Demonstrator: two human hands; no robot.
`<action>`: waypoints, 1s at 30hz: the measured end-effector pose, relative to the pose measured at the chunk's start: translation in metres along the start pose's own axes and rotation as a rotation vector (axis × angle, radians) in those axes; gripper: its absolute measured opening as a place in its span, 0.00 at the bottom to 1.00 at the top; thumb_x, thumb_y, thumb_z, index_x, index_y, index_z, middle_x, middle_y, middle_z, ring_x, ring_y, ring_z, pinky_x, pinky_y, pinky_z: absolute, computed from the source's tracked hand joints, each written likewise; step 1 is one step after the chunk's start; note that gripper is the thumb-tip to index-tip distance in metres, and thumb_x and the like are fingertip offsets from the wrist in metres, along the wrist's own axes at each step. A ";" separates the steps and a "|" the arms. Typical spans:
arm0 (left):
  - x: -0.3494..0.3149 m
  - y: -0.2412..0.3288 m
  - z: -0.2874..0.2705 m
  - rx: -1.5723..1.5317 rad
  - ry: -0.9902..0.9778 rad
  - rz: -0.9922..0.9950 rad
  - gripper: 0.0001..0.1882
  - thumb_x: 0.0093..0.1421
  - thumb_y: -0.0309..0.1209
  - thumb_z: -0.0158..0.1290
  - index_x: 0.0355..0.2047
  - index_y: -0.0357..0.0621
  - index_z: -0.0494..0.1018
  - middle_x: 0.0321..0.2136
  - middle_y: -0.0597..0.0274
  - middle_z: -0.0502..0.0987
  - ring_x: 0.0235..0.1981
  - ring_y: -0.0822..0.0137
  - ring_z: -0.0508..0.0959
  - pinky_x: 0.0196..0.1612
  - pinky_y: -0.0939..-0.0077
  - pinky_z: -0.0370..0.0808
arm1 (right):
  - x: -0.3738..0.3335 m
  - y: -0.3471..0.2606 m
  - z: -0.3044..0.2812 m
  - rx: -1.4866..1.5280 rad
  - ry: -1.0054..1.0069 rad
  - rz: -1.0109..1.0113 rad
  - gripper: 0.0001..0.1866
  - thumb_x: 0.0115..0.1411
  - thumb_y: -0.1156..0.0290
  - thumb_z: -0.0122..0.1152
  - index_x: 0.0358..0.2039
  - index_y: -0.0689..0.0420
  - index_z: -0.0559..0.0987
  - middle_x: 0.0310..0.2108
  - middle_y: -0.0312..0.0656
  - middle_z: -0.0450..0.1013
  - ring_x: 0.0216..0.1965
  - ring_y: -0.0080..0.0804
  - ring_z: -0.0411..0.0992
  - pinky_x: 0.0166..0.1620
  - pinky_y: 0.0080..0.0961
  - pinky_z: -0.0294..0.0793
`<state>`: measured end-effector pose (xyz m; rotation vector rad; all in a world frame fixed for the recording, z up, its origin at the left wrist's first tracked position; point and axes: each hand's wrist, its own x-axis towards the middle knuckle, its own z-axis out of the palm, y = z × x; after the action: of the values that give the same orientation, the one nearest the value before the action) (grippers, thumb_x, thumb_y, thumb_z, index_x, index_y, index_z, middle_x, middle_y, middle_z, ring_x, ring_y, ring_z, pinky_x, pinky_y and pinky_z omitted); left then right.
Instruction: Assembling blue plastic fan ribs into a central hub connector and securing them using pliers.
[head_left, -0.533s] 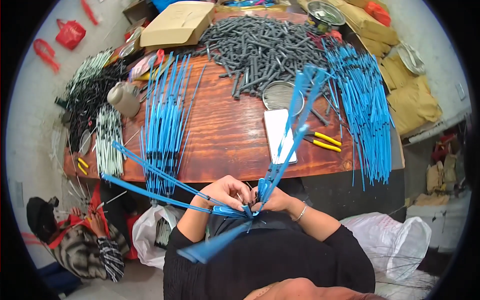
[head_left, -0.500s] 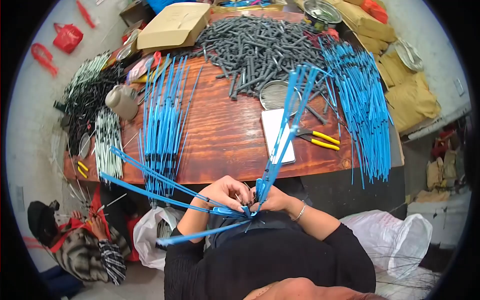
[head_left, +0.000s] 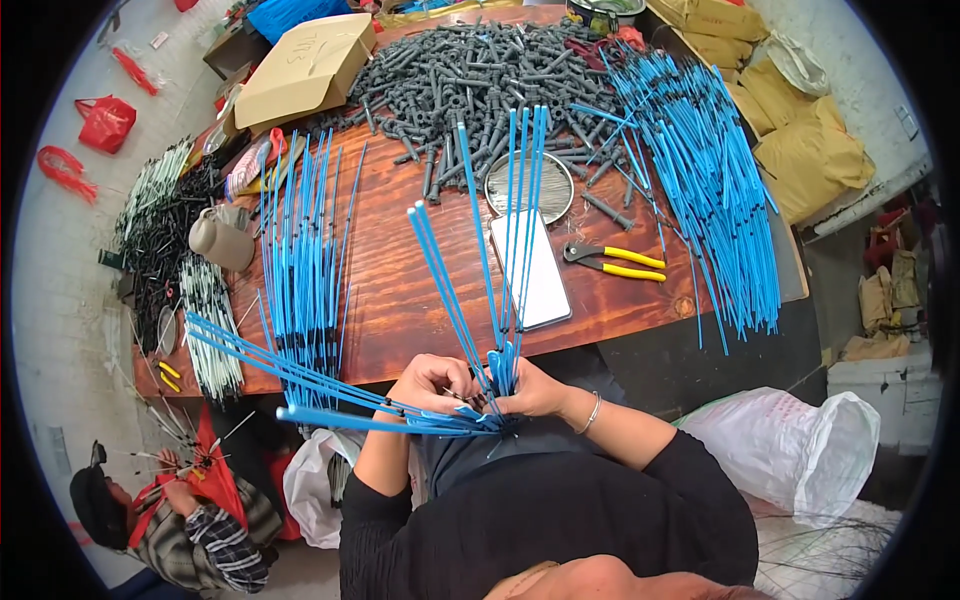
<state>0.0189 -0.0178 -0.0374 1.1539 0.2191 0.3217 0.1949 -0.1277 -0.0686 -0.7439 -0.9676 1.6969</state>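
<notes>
My left hand (head_left: 437, 383) is closed at the joined middle of a cluster of blue umbrella ribs (head_left: 340, 372), its thumb and fingers pinched together. What lies between those fingertips is too small to make out. My right hand (head_left: 532, 389) grips the base of the same ribs, with its thumb toward the hub, which the fingers partly hide. Some ribs spread left across my left forearm; others stand up over the table's front edge. The cluster is held at my lap.
On the wooden table (head_left: 395, 255) lie blue rib bundles (head_left: 305, 255), more blue ribs (head_left: 700, 200), a heap of dark grey rod-like parts (head_left: 470, 80), a round tin of pins (head_left: 530, 187), a white flat box (head_left: 530, 270) and yellow-handled pliers (head_left: 615, 262). A co-worker (head_left: 180, 510) sits at left.
The raised ribs now fan out more upright and farther left, and the low left rib has swung up toward the others. Both hands stay at the hub. The whole view has shifted slightly.
</notes>
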 end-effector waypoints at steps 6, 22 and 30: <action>0.002 -0.003 -0.008 0.055 0.014 -0.022 0.11 0.42 0.21 0.62 0.18 0.36 0.68 0.22 0.61 0.72 0.25 0.73 0.71 0.29 0.80 0.67 | 0.002 0.004 -0.008 0.063 0.036 0.008 0.13 0.46 0.68 0.69 0.27 0.62 0.76 0.29 0.33 0.73 0.34 0.18 0.69 0.40 0.20 0.68; 0.136 0.038 -0.004 1.410 0.176 -0.047 0.18 0.53 0.32 0.51 0.46 0.48 0.70 0.26 0.51 0.77 0.29 0.54 0.77 0.30 0.63 0.73 | -0.049 -0.022 -0.074 0.299 0.160 -0.218 0.12 0.50 0.70 0.65 0.30 0.61 0.72 0.30 0.46 0.72 0.29 0.39 0.74 0.36 0.35 0.75; 0.142 0.027 -0.005 1.766 -0.027 -0.244 0.28 0.54 0.38 0.49 0.57 0.55 0.60 0.22 0.56 0.75 0.24 0.54 0.77 0.24 0.63 0.71 | -0.081 -0.017 -0.103 0.338 0.305 -0.323 0.13 0.50 0.66 0.64 0.28 0.62 0.72 0.26 0.50 0.72 0.27 0.40 0.74 0.29 0.32 0.77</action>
<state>0.1459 0.0470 -0.0155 2.8233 0.6720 -0.2292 0.3136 -0.1759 -0.1021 -0.5653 -0.5365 1.3677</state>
